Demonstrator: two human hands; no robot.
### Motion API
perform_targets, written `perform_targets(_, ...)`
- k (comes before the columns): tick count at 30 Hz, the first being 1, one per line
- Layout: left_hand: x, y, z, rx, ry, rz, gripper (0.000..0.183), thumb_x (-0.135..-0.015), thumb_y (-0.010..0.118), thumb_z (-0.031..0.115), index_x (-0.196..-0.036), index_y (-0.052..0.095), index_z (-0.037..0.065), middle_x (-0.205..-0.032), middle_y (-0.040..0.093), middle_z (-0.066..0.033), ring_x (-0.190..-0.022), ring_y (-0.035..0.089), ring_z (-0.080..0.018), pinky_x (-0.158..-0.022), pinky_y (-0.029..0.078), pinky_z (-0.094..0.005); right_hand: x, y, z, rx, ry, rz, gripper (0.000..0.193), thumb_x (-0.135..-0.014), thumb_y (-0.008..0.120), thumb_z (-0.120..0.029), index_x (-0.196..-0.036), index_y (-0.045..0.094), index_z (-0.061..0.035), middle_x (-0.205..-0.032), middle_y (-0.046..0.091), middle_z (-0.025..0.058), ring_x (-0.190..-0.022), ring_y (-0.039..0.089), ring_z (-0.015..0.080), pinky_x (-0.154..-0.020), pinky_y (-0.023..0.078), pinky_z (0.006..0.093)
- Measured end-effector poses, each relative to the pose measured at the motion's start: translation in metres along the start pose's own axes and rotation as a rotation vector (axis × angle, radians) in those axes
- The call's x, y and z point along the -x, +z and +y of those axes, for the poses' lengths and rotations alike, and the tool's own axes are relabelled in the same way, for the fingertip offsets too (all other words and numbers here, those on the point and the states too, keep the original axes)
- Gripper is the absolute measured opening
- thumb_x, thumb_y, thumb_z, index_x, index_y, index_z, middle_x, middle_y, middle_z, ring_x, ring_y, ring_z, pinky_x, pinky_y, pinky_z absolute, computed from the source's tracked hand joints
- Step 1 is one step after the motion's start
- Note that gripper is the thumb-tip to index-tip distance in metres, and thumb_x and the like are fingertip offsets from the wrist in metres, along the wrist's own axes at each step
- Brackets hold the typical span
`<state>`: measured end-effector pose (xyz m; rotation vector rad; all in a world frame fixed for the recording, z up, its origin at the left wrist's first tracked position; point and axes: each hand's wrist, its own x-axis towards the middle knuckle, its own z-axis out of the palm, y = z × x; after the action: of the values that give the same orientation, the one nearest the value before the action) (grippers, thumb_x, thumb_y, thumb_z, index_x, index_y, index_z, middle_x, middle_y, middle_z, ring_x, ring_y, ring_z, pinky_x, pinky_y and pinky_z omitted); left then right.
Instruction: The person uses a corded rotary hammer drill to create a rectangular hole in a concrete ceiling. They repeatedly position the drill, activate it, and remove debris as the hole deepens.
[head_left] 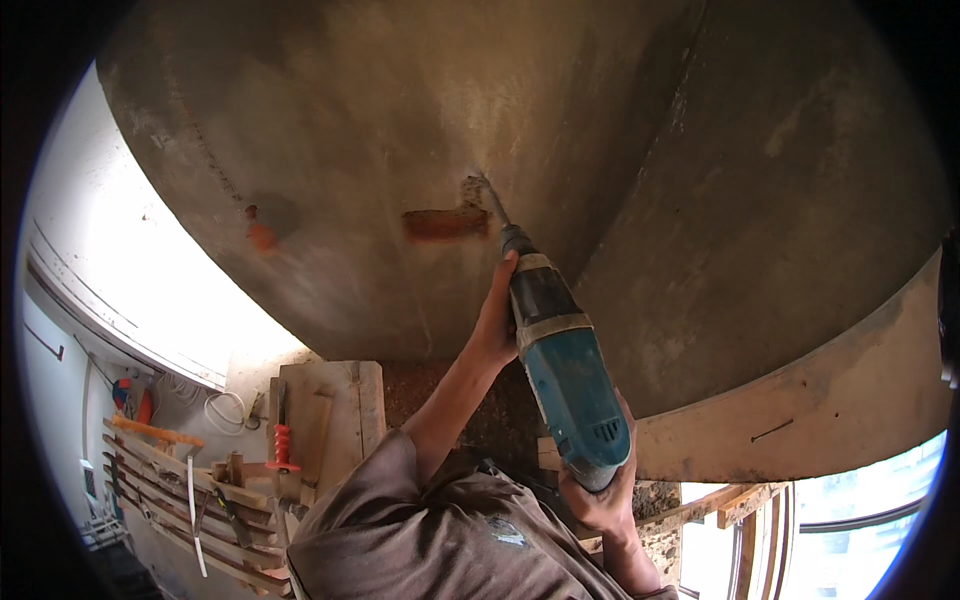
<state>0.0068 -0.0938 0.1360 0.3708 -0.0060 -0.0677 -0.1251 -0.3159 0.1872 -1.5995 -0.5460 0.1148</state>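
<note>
A teal and black rotary hammer (572, 380) points up and away from me, held in both hands. My left hand (496, 315) is closed around its front housing, just behind the chuck. At the rear end my right hand (605, 500) grips the handle, with most of its fingers hidden behind the tool. The long thin bit (497, 204) touches the grey plastered surface (350, 150) at a small rough chipped patch (472, 190). Directly below that patch lies a shallow oblong recess (445, 224) showing red brick.
Another orange-red spot (262, 236) marks the plaster at left. Lower left, a chisel with a red hand guard (282, 450) lies on wooden boards (350, 400), near stacked slats (190, 480) and a white bucket (225, 412). Timber (745, 503) stands before bright windows at lower right.
</note>
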Motion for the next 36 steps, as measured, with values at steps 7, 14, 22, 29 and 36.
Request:
perform_targets(7,-0.013,-0.003,0.009,0.008,0.0,0.05,0.05,-0.095,0.06,0.053,-0.115,0.06,0.007,-0.103,0.067,-0.0124,-0.096,0.068,-0.0257,-0.089,0.057,-0.0429,-0.01,-0.001,0.026,-0.031,0.029,0.004,0.095,-0.068,0.059,0.001,-0.154,0.019,-0.0004,-0.132,0.048,0.0173,-0.118,0.054,0.0229,-0.099,0.045,0.0355)
perform_targets(14,0.004,-0.009,0.001,-0.033,0.014,0.044,0.052,-0.095,0.061,0.053,-0.116,0.059,0.007,-0.105,0.066,-0.0123,-0.096,0.067,-0.0256,-0.09,0.057,-0.0427,0.01,0.006,0.007,-0.158,0.138,-0.018,0.095,-0.068,0.06,0.0,-0.154,0.018,0.0009,-0.131,0.049,0.0183,-0.115,0.055,0.0232,-0.099,0.045,0.0363)
perform_targets(22,0.017,0.007,0.007,-0.052,0.024,0.095,0.049,-0.099,0.05,0.054,-0.111,0.064,0.009,-0.101,0.07,-0.0091,-0.089,0.07,-0.0227,-0.083,0.058,-0.04,0.017,0.012,0.007,-0.073,0.045,0.02,0.096,-0.068,0.061,0.0,-0.154,0.017,0.0028,-0.131,0.051,0.0196,-0.119,0.055,0.0243,-0.1,0.046,0.0362)
perform_targets(29,-0.009,-0.023,0.025,0.105,-0.007,-0.07,0.05,-0.097,0.057,0.053,-0.116,0.061,0.006,-0.104,0.068,-0.012,-0.095,0.069,-0.0245,-0.089,0.057,-0.0415,-0.019,0.023,0.003,-0.003,-0.028,-0.058,0.096,-0.068,0.06,0.001,-0.154,0.017,0.0028,-0.13,0.052,0.0189,-0.116,0.056,0.0234,-0.1,0.046,0.0361)
perform_targets(36,-0.002,-0.024,0.025,0.064,0.028,-0.128,0.048,-0.098,0.054,0.052,-0.115,0.061,0.007,-0.104,0.069,-0.0116,-0.093,0.07,-0.0231,-0.086,0.058,-0.0397,-0.011,0.034,0.011,-0.053,0.03,-0.035,0.096,-0.069,0.061,0.001,-0.154,0.017,0.0006,-0.122,0.058,0.0186,-0.112,0.061,0.0252,-0.096,0.049,0.0361)
